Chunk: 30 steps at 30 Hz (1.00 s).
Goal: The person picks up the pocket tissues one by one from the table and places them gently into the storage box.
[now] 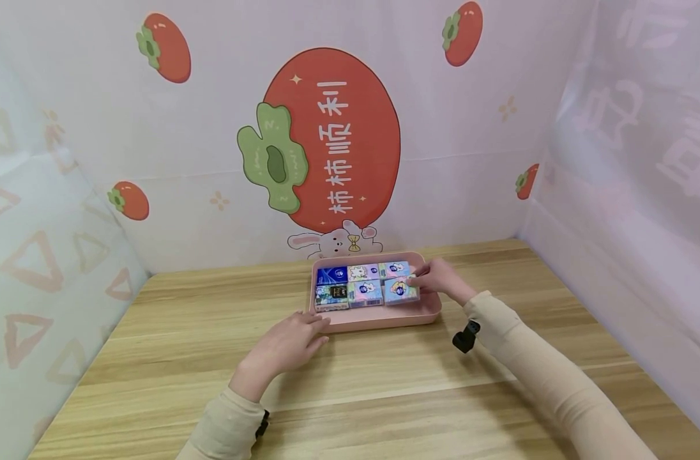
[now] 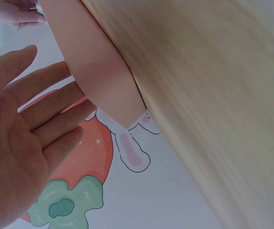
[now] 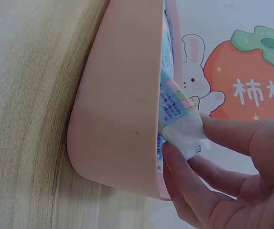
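A pink tray [image 1: 379, 324] on the table holds several pocket tissue packs in two rows. My right hand [image 1: 442, 281] pinches a light blue tissue pack [image 1: 398, 294] at the tray's front right. In the right wrist view this pack [image 3: 172, 109] tilts up at the rim, its white end between thumb and fingers. My left hand [image 1: 287, 342] has its fingers extended, the fingertips at the tray's front left corner; the left wrist view shows them against the outer wall [image 2: 98, 71]. Left of the pinched pack lie a pastel pack [image 1: 364, 291] and a dark floral pack [image 1: 330, 294].
At the tray's back lie a dark blue pack [image 1: 331, 275], a pink one [image 1: 363, 273] and another light blue one [image 1: 393, 268]. The wood-grain table [image 1: 361, 396] meets a printed cloth backdrop [image 1: 212, 128] just behind the tray. Cloth also hangs at both sides.
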Available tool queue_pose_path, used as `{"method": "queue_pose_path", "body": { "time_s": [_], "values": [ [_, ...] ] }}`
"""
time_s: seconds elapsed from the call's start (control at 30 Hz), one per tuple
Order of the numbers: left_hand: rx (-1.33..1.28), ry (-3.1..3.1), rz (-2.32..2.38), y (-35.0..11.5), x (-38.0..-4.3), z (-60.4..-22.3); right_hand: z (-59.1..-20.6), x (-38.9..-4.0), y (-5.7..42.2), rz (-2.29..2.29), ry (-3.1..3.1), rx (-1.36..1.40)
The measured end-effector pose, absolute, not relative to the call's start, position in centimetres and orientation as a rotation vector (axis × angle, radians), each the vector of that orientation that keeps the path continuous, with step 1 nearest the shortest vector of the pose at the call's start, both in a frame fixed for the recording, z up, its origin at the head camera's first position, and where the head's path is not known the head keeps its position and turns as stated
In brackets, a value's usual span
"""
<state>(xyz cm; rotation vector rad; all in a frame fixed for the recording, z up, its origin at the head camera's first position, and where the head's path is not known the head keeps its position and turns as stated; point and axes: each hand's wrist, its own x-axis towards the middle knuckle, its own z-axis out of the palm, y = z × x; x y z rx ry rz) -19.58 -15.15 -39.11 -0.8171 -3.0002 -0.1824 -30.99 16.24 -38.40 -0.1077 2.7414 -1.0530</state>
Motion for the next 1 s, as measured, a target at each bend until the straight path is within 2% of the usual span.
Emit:
{"method": "queue_pose_path", "body": {
  "time_s": [1.0],
  "values": [
    [-0.841,-2.978,-0.157,-15.2,-19.7,-39.2,-39.1,-32.1,14.6,-1.056,2.807,0.001]
  ]
}}
